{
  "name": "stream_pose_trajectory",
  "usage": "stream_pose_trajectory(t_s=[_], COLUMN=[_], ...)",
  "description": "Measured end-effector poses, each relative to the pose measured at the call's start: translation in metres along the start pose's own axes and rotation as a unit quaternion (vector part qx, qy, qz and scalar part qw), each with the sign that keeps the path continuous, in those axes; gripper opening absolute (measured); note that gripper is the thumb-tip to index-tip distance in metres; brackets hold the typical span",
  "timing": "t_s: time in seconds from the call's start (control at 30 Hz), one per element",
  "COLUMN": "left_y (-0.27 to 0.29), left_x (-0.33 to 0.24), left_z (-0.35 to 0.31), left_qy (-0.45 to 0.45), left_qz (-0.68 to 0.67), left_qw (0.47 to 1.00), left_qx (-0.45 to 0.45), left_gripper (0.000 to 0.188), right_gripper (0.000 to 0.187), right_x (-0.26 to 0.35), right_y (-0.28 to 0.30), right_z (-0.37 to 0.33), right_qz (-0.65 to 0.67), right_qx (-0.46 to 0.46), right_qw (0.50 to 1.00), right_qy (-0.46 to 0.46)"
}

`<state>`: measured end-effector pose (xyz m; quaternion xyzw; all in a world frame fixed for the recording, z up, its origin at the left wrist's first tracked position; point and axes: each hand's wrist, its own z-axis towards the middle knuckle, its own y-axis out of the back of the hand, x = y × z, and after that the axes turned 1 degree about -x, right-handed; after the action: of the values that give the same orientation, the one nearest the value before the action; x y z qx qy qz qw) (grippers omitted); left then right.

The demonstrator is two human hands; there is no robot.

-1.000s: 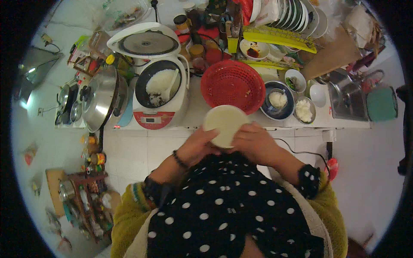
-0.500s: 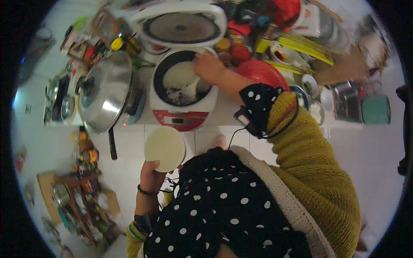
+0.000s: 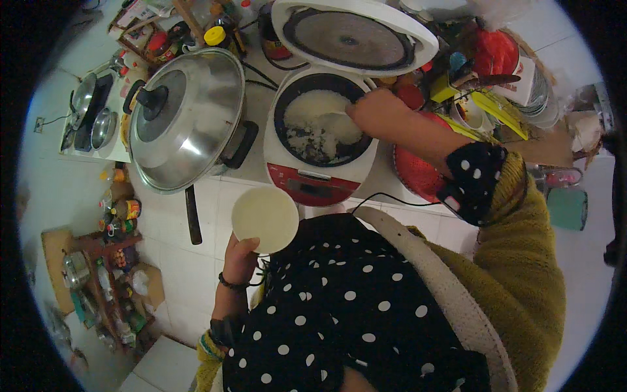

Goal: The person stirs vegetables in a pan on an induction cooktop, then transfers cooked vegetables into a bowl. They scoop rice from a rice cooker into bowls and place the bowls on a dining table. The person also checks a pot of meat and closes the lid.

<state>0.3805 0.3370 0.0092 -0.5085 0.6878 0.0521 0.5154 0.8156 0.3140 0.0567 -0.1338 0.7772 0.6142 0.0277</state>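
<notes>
While the left hand point(image 3: 241, 260) grasped the bowl point(image 3: 264, 220) by its near side, with the thumb laid at the rim, the right hand point(image 3: 379, 114) was closed at the paddle point(image 3: 336, 123). The paddle's handle was hidden by the fingers, and the depth of its blade in the rice point(image 3: 313, 106) could not be told. The bowl was pale and round, its opening turned upward toward the camera. It was positioned in front of the cooker point(image 3: 313, 186), to its lower left, held off the counter point(image 3: 257, 111) and above the floor point(image 3: 183, 274). The right hand entered the cooker from its right side, over the rim of the dark inner pot point(image 3: 282, 124). White rice covered much of the pot's interior, with loose clumps toward the front. The cooker's lid point(image 3: 353, 39) stood open at the rear; its red panel faced the person. A bracelet point(image 3: 232, 282) circled the left wrist, and a dotted cuff point(image 3: 473, 176) covered the right one. To the left of the cooker stood a large steel pan point(image 3: 189, 147) under a domed cover, its long black handle point(image 3: 194, 219) pointing toward the person. To the right, partly behind the right forearm, was a red basket point(image 3: 415, 166); beyond it was a yellow rack point(image 3: 499, 114). At far left, a steel bowl point(image 3: 104, 129) rested near the stove
</notes>
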Motion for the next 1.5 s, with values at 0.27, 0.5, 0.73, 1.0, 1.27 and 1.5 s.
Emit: stream_pose_trajectory(t_s=[0.27,0.5,0.73,1.0,1.27,1.5], left_y=[0.033,0.039,0.039,0.024,-0.001,-0.028], left_x=[-0.005,-0.013,-0.016,-0.009,-0.010,-0.020], left_z=[0.038,0.044,0.041,0.028,0.022,0.038], left_qy=[0.022,0.037,0.028,0.032,0.010,-0.024], left_qz=[0.057,0.072,0.060,0.047,0.024,0.081], left_qw=[0.997,0.996,0.997,0.998,1.000,0.996], left_qx=[0.039,0.036,0.033,0.014,0.007,-0.005], left_gripper=[0.084,0.084,0.082,0.083,0.078,0.077], right_gripper=[0.010,0.016,0.018,0.028,0.033,0.030], right_x=[0.029,-0.001,-0.007,-0.014,-0.015,-0.036], right_y=[-0.010,-0.030,-0.024,-0.058,-0.069,-0.056], right_z=[0.011,0.006,0.009,0.033,0.055,0.029], right_qz=[0.015,0.086,0.129,0.275,0.434,0.663], right_qx=[0.009,0.092,0.144,0.097,0.158,0.174], right_qw=[0.993,0.988,0.979,0.949,0.886,0.722], right_qy=[-0.114,-0.086,-0.057,0.122,0.033,-0.089])
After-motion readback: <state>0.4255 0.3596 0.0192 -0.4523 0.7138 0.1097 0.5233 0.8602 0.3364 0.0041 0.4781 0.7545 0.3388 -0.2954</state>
